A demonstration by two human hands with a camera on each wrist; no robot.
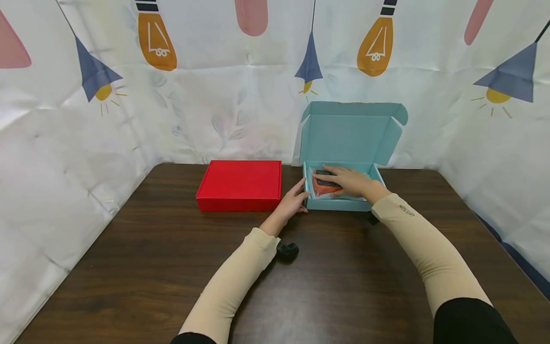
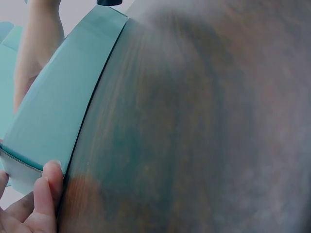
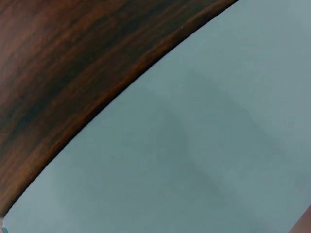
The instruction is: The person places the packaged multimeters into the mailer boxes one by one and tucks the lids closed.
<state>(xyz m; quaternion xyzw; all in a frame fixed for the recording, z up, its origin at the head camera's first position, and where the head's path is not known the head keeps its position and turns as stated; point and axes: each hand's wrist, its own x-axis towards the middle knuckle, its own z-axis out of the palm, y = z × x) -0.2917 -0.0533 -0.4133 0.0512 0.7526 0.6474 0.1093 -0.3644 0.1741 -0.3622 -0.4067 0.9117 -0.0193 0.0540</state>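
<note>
A light blue cardboard box [image 1: 337, 205] stands with its lid raised at the back of the table. Inside lies an orange-and-black item [image 1: 321, 188], apparently in clear plastic; its kind is unclear. My right hand [image 1: 351, 182] reaches into the box, fingers extended over the item and touching it. My left hand [image 1: 291, 202] rests against the box's left side, its fingers fairly straight. In the left wrist view, fingertips [image 2: 52, 177] touch the box's near left corner. The right wrist view is mostly filled by the box's wall [image 3: 170, 145], with the right hand's fingers out of sight.
A closed red box [image 1: 240, 184] sits left of the blue one, close to my left hand. Both stand on a dark wooden table [image 1: 172, 267]. A white printed cloth [image 1: 249, 95] hangs behind the table and along its sides.
</note>
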